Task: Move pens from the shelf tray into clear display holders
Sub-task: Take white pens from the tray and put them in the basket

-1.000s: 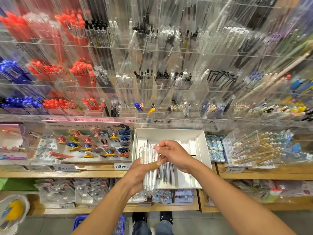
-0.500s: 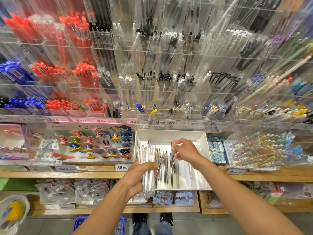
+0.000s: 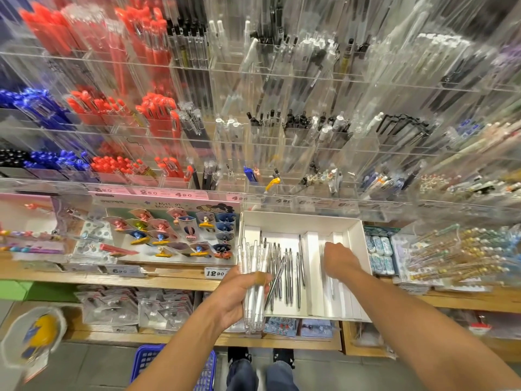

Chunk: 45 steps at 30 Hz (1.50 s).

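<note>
A white shelf tray [image 3: 355, 238] sits on the wooden shelf and holds several silver pens [image 3: 290, 275] in its left part. My left hand [image 3: 239, 294] grips a bundle of clear-barrelled pens [image 3: 253, 280] upright at the tray's left front corner. My right hand [image 3: 339, 262] reaches down into the tray's right compartment, fingers bent over a pen [image 3: 332, 290] lying there; whether it pinches the pen is hidden. Clear display holders [image 3: 282, 142] full of pens rise in rows behind the tray.
Price tags line the clear rail [image 3: 180, 194] above the shelf. A clip display card [image 3: 174, 235] lies left of the tray, erasers [image 3: 379, 255] and bead-topped pens [image 3: 456, 255] to the right. A blue basket [image 3: 146, 362] stands on the floor by my feet.
My right hand left the bundle in my left hand and moved right and down into the tray's right compartment. The left hand kept its grip on the clear pens.
</note>
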{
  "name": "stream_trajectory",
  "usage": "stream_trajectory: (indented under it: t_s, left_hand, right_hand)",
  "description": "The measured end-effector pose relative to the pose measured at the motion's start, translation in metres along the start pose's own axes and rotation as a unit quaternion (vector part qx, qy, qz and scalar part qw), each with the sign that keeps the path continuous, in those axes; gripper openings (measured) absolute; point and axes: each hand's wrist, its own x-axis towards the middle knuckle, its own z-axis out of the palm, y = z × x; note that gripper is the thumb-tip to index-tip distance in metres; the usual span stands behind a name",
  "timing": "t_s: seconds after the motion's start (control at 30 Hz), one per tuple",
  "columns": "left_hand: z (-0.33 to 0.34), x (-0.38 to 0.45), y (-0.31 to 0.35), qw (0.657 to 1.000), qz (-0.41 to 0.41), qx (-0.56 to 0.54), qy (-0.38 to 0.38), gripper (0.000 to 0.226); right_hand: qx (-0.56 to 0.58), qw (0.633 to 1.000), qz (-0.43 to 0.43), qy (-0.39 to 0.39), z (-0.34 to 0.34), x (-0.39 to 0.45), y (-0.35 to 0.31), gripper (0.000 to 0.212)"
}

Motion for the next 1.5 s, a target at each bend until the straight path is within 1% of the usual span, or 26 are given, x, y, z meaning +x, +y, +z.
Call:
stream_trajectory:
  t_s: [0.07, 0.2, 0.33, 0.4, 0.5, 0.67, 0.73, 0.8, 0.87, 0.97, 1.03, 1.07, 1.1, 1.17, 1.2, 1.27, 1.3, 1.33, 1.37, 1.4, 1.43, 1.5]
  left_hand:
    - [0.003, -0.002, 0.003, 1.000, 0.004, 0.007, 0.000, 0.125]
    - [0.004, 0.000, 0.000, 1.000, 0.008, -0.002, 0.005, 0.125]
    - [0.000, 0.007, -0.004, 1.000, 0.015, 0.015, 0.001, 0.146]
    - [-0.001, 0.008, -0.005, 1.000, 0.019, 0.019, -0.003, 0.145]
    - [-0.001, 0.008, -0.006, 0.999, 0.026, 0.031, -0.006, 0.146]
    - [0.000, 0.009, -0.007, 0.999, 0.030, 0.033, -0.014, 0.154]
    - [0.000, 0.009, -0.007, 0.998, 0.035, 0.041, -0.017, 0.160]
    - [0.001, 0.009, -0.007, 0.998, 0.043, 0.039, -0.021, 0.162]
    - [0.001, 0.009, -0.007, 0.998, 0.043, 0.035, -0.020, 0.161]
    - [0.002, 0.011, -0.008, 0.999, 0.040, 0.028, -0.018, 0.152]
    - [0.003, 0.011, -0.008, 0.999, 0.038, 0.019, -0.021, 0.137]
    - [0.002, 0.010, -0.007, 0.999, 0.040, 0.018, -0.024, 0.134]
    - [0.002, 0.010, -0.007, 0.999, 0.041, 0.016, -0.026, 0.137]
    - [0.003, 0.007, -0.004, 0.998, 0.049, 0.033, -0.025, 0.152]
    - [0.004, 0.006, -0.004, 0.997, 0.054, 0.039, -0.024, 0.153]
    - [0.003, 0.005, -0.005, 0.998, 0.059, 0.029, -0.021, 0.145]
    - [0.002, 0.004, -0.006, 0.997, 0.070, 0.021, -0.018, 0.138]
    - [-0.001, 0.005, -0.007, 0.997, 0.067, 0.029, -0.026, 0.124]
    - [-0.001, -0.001, -0.006, 0.997, 0.075, 0.022, -0.027, 0.107]
    - [-0.002, -0.004, -0.007, 0.996, 0.072, 0.036, -0.037, 0.096]
    - [-0.004, -0.011, -0.008, 0.996, 0.081, 0.029, -0.033, 0.065]
    - [-0.008, -0.020, -0.012, 0.995, 0.093, 0.023, -0.007, 0.068]
  right_hand:
    - [-0.012, 1.000, 0.013, 0.004, 0.004, -0.002, -0.003, 0.035]
    - [-0.013, 1.000, 0.017, 0.017, 0.009, -0.004, -0.005, 0.029]
    - [-0.034, 0.999, 0.013, 0.018, 0.015, -0.012, -0.006, 0.030]
    - [-0.047, 0.999, 0.014, 0.023, 0.018, -0.017, -0.007, 0.032]
    - [-0.050, 0.998, 0.020, 0.015, 0.021, -0.020, -0.007, 0.028]
    - [-0.062, 0.998, 0.023, -0.009, 0.022, -0.025, -0.008, 0.025]
    - [-0.026, 0.999, 0.038, -0.018, 0.021, -0.027, -0.009, 0.025]
    - [0.044, 0.996, 0.070, -0.017, 0.017, -0.027, -0.010, 0.028]
    - [0.107, 0.991, 0.084, -0.011, 0.012, -0.029, -0.010, 0.036]
    - [0.183, 0.981, 0.066, -0.008, 0.002, -0.033, -0.006, 0.049]
    - [0.248, 0.968, 0.041, -0.020, -0.001, -0.037, 0.000, 0.054]
    - [0.297, 0.954, 0.027, -0.033, -0.001, -0.039, 0.002, 0.055]
    - [0.355, 0.934, 0.016, -0.045, 0.000, -0.043, 0.004, 0.052]
    - [0.462, 0.885, 0.010, -0.055, 0.001, -0.051, 0.005, 0.046]
    - [0.508, 0.859, 0.014, -0.058, 0.001, -0.054, 0.004, 0.044]
    - [0.576, 0.814, 0.027, -0.068, 0.000, -0.059, 0.000, 0.043]
    - [0.594, 0.801, 0.031, -0.073, -0.002, -0.061, -0.003, 0.043]
    - [0.604, 0.793, 0.032, -0.077, -0.005, -0.064, -0.005, 0.042]
    - [0.609, 0.789, 0.031, -0.079, -0.007, -0.067, -0.007, 0.042]
    - [0.610, 0.788, 0.028, -0.079, -0.010, -0.070, -0.009, 0.041]
    - [0.611, 0.787, 0.023, -0.080, -0.012, -0.072, -0.010, 0.039]
    - [0.618, 0.781, 0.002, -0.088, -0.018, -0.079, -0.015, 0.031]
